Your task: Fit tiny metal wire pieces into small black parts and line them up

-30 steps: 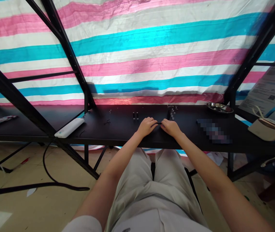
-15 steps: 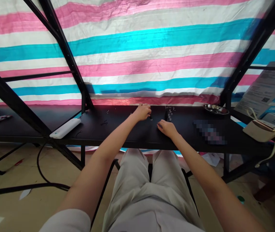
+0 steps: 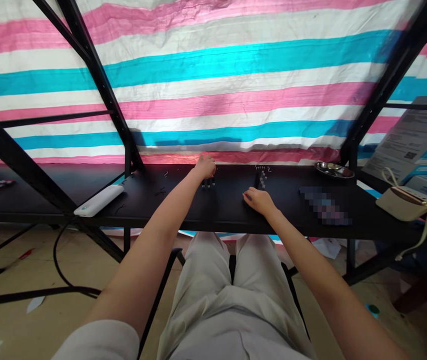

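My left hand [image 3: 206, 168] is closed, fingers pointing down, at the far side of the black table. Under its fingertips is a short black stick with a pale tip [image 3: 213, 181]. Two similar black sticks [image 3: 206, 184] stand or lie just left of it. My right hand [image 3: 259, 201] rests on the tabletop, fingers curled together; whatever it may hold is hidden. Right beyond it lies a dark narrow object [image 3: 257, 179], beside a cluster of small pale or silvery pieces [image 3: 263, 180] too small to name.
Small thin bits [image 3: 160, 191] lie scattered on the black table [image 3: 221, 215] to the left. A white oblong device [image 3: 99, 200] is near the left frame post. To the right are a shiny metal dish [image 3: 334, 170], a blurred-out flat item [image 3: 324, 206] and a beige pouch [image 3: 403, 202].
My left hand has moved left with a black stick, over to two similar sticks that now show beside it. My right hand has stayed in nearly the same place.
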Tool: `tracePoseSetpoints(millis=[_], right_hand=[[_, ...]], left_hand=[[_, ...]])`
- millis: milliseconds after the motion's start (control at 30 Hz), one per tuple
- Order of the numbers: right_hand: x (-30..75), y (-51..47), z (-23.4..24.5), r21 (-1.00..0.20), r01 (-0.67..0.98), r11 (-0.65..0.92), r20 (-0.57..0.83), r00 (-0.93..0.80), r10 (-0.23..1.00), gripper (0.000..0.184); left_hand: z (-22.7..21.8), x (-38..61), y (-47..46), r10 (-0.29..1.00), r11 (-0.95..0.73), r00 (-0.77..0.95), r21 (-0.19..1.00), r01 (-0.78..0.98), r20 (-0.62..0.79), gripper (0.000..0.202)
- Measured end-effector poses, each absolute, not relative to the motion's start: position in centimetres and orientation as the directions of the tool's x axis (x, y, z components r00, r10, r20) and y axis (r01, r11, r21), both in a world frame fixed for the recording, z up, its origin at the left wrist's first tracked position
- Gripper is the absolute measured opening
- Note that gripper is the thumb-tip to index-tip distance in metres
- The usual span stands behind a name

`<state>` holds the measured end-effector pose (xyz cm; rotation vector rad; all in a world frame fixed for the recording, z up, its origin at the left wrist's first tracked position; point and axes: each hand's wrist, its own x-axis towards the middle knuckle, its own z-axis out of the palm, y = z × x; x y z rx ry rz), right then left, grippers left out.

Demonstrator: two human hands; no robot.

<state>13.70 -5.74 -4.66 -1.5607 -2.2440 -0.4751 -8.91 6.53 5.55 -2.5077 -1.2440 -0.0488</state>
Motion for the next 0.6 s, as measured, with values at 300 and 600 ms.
tracePoseSetpoints(millis=[300, 600], right_hand=[[13.7, -5.8, -4.5, 0.055, 0.94, 0.338, 0.476, -0.322, 0.818, 0.036], [13.8, -5.5, -4.9, 0.054, 0.941, 0.333, 0.483, -0.316, 0.817, 0.037]], left_hand=[[4.6, -8.8, 7.0, 0.775, -0.57, 0.606, -0.213, 0.793, 0.182, 0.005], [4.4, -8.6, 6.7, 0.768, -0.582, 0.617, -0.217, 0.784, 0.173, 0.004]])
